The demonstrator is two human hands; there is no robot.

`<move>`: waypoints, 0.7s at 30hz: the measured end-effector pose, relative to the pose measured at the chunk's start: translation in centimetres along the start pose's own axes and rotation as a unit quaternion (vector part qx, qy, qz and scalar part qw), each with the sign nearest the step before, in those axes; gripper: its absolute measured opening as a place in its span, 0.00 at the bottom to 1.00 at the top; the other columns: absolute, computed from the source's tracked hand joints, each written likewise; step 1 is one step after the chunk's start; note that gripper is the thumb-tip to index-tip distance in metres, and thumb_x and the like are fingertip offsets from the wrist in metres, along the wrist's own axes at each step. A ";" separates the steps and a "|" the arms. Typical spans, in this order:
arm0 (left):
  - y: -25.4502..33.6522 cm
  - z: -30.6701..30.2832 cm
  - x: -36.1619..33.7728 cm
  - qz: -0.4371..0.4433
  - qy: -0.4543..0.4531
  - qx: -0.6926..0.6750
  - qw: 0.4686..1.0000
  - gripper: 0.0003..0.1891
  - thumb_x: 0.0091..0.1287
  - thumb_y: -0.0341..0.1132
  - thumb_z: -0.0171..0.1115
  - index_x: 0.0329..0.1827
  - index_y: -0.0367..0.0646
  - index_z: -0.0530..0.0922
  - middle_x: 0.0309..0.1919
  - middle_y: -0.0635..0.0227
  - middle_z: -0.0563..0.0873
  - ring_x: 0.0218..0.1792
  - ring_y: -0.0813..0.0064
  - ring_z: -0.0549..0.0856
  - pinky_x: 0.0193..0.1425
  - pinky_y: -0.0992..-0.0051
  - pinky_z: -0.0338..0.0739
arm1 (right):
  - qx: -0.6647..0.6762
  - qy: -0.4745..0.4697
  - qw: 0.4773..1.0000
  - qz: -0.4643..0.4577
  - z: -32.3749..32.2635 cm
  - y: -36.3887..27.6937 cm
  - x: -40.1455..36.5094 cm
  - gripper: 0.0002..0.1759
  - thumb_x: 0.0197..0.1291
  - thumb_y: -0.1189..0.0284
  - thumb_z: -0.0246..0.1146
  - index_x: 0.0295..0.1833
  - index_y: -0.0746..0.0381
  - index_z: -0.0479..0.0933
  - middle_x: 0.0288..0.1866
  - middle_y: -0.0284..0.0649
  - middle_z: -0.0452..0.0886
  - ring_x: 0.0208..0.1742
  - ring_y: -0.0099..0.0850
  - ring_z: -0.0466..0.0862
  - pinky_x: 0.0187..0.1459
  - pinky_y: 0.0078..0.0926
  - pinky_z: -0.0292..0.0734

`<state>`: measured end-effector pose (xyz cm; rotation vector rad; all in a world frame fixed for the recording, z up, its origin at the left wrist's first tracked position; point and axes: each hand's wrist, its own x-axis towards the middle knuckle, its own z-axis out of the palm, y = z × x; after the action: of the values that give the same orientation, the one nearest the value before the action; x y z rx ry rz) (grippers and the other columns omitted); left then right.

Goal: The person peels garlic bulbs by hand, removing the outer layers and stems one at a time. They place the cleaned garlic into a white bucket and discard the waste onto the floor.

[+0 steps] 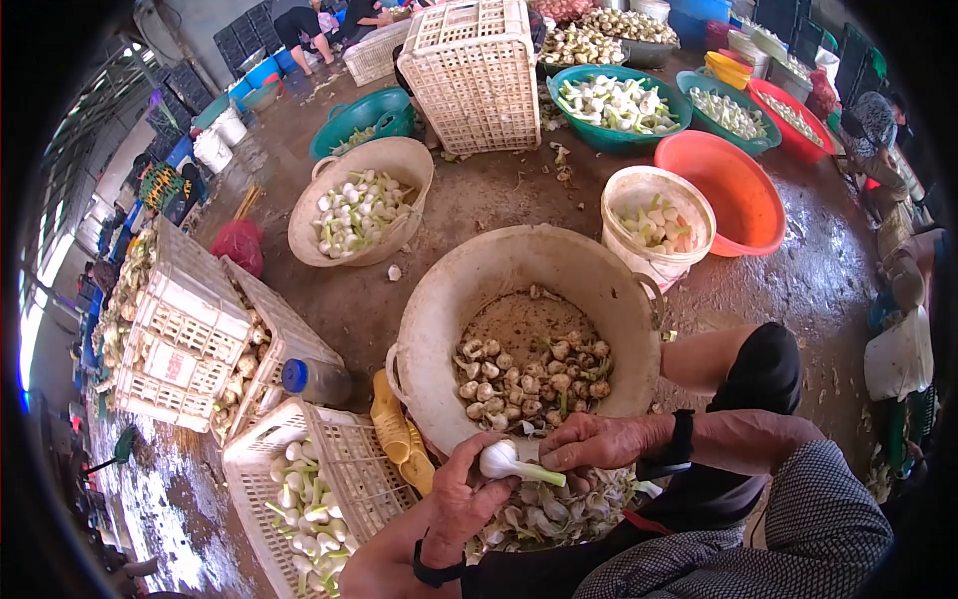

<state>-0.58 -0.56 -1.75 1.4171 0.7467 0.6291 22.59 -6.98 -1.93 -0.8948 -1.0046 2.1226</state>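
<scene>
A white garlic bulb point(499, 460) with a short green stem is held in my left hand point(461, 499), its fingers closed around the bulb over the near rim of the big tub. Beside the stem, my right hand point(604, 442) has its fingers bent and pressed together; whether they grip the stem or something small is hidden. The large beige tub point(429, 290) in front of me holds many unpeeled, dirty garlic bulbs point(529, 379). Below my hands lies a heap of loose garlic skins point(559, 519).
At left, a white crate point(369, 469) holds cleaned garlic, near a blue-capped jar point(324, 381) and yellow sandals point(399, 434). Beyond the tub stand a beige basin point(409, 215), a white bucket point(659, 265), a red basin point(738, 200) and an upturned crate point(479, 80). Other people sit around.
</scene>
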 end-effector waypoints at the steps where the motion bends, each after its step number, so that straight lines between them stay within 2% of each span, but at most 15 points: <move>1: 0.1 0.0 0.0 0.000 0.001 0.000 1.000 0.26 0.54 0.18 0.69 0.58 0.37 0.74 0.49 0.63 0.83 0.49 0.74 0.84 0.55 0.73 0.81 | -0.018 0.010 1.000 0.010 0.1 -0.1 -0.1 0.19 0.73 0.59 0.55 0.43 0.65 0.79 0.26 0.32 0.81 0.25 0.18 0.80 0.27 0.17 0.73; 3: 0.3 0.0 -0.1 0.000 0.003 0.009 1.000 0.26 0.54 0.18 0.69 0.57 0.36 0.75 0.49 0.63 0.83 0.49 0.74 0.84 0.54 0.73 0.81 | -0.037 0.019 0.999 0.021 0.4 -0.7 -0.2 0.19 0.73 0.59 0.56 0.43 0.65 0.79 0.26 0.33 0.80 0.24 0.18 0.79 0.28 0.17 0.73; 4: 0.1 -0.1 -0.1 0.000 0.003 0.009 1.000 0.26 0.54 0.18 0.69 0.57 0.36 0.75 0.49 0.63 0.83 0.49 0.74 0.84 0.54 0.73 0.81 | -0.101 0.034 0.994 0.008 0.9 -1.5 -0.5 0.19 0.72 0.58 0.56 0.43 0.65 0.78 0.25 0.32 0.80 0.24 0.18 0.78 0.28 0.19 0.73; 5: -0.3 -0.1 0.0 0.021 0.008 0.048 0.999 0.25 0.54 0.17 0.69 0.57 0.36 0.75 0.49 0.62 0.83 0.49 0.74 0.84 0.54 0.73 0.81 | -0.164 0.049 0.985 -0.005 1.2 -1.9 -0.6 0.19 0.72 0.58 0.56 0.43 0.66 0.78 0.24 0.32 0.79 0.23 0.19 0.77 0.28 0.21 0.73; 6: -0.5 -0.2 0.2 0.042 0.013 0.088 0.995 0.25 0.53 0.17 0.69 0.56 0.36 0.75 0.49 0.62 0.83 0.49 0.74 0.84 0.53 0.73 0.82 | -0.164 0.049 0.985 -0.006 1.0 -1.7 -0.5 0.19 0.72 0.58 0.56 0.43 0.66 0.78 0.24 0.32 0.79 0.23 0.19 0.77 0.28 0.21 0.73; 8: -0.6 -0.2 0.2 0.050 0.020 0.120 0.991 0.25 0.53 0.17 0.69 0.56 0.36 0.75 0.48 0.61 0.83 0.49 0.73 0.84 0.52 0.73 0.82 | -0.312 0.068 0.937 -0.139 0.5 -0.8 0.0 0.20 0.72 0.57 0.56 0.44 0.66 0.77 0.22 0.32 0.77 0.23 0.20 0.75 0.27 0.24 0.73; 12: -0.7 -0.2 0.4 0.078 0.023 0.183 0.980 0.25 0.53 0.16 0.69 0.56 0.36 0.75 0.46 0.61 0.84 0.47 0.73 0.85 0.50 0.73 0.83 | -0.312 0.057 0.939 -0.129 0.0 -0.6 0.0 0.20 0.72 0.58 0.55 0.44 0.67 0.77 0.22 0.33 0.76 0.24 0.20 0.75 0.27 0.26 0.72; 14: -0.2 0.1 0.3 0.068 0.021 0.159 0.985 0.26 0.52 0.17 0.69 0.56 0.36 0.75 0.46 0.61 0.84 0.47 0.73 0.85 0.50 0.72 0.83 | -0.202 0.040 0.978 -0.025 0.1 -1.0 -0.4 0.19 0.73 0.59 0.55 0.44 0.66 0.77 0.23 0.33 0.77 0.24 0.19 0.76 0.28 0.23 0.72; 15: 0.0 0.2 0.3 0.058 0.021 0.134 0.989 0.26 0.52 0.17 0.69 0.56 0.36 0.75 0.46 0.61 0.84 0.46 0.73 0.85 0.50 0.72 0.83 | -0.202 0.040 0.978 -0.025 0.2 -1.1 -0.4 0.19 0.73 0.59 0.55 0.44 0.66 0.77 0.23 0.33 0.77 0.24 0.19 0.76 0.28 0.23 0.72; 17: -0.1 0.2 0.2 0.054 0.017 0.110 0.992 0.26 0.52 0.17 0.69 0.56 0.36 0.75 0.46 0.61 0.84 0.46 0.73 0.86 0.50 0.72 0.83 | -0.113 0.032 0.993 0.024 0.2 -1.1 -0.4 0.18 0.73 0.59 0.54 0.45 0.65 0.78 0.24 0.32 0.78 0.24 0.18 0.77 0.27 0.20 0.71; 19: -0.1 0.1 0.1 0.051 0.015 0.086 0.995 0.26 0.52 0.17 0.69 0.57 0.36 0.75 0.46 0.61 0.84 0.46 0.73 0.86 0.51 0.73 0.83 | -0.078 0.023 0.997 0.018 0.3 -1.2 -0.4 0.18 0.74 0.59 0.54 0.45 0.64 0.78 0.25 0.32 0.79 0.24 0.17 0.77 0.27 0.19 0.71; 21: 0.1 -0.4 0.0 -0.019 -0.052 0.012 0.998 0.29 0.56 0.19 0.69 0.63 0.34 0.70 0.52 0.59 0.81 0.54 0.71 0.82 0.59 0.71 0.79 | -0.043 0.013 0.999 0.013 0.5 -1.3 -0.5 0.18 0.74 0.59 0.53 0.46 0.64 0.78 0.25 0.31 0.79 0.24 0.16 0.77 0.27 0.19 0.71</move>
<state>-0.89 -0.34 -1.62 1.4435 0.6996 0.5133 22.81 -6.86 -0.51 -0.9795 -1.0839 2.0966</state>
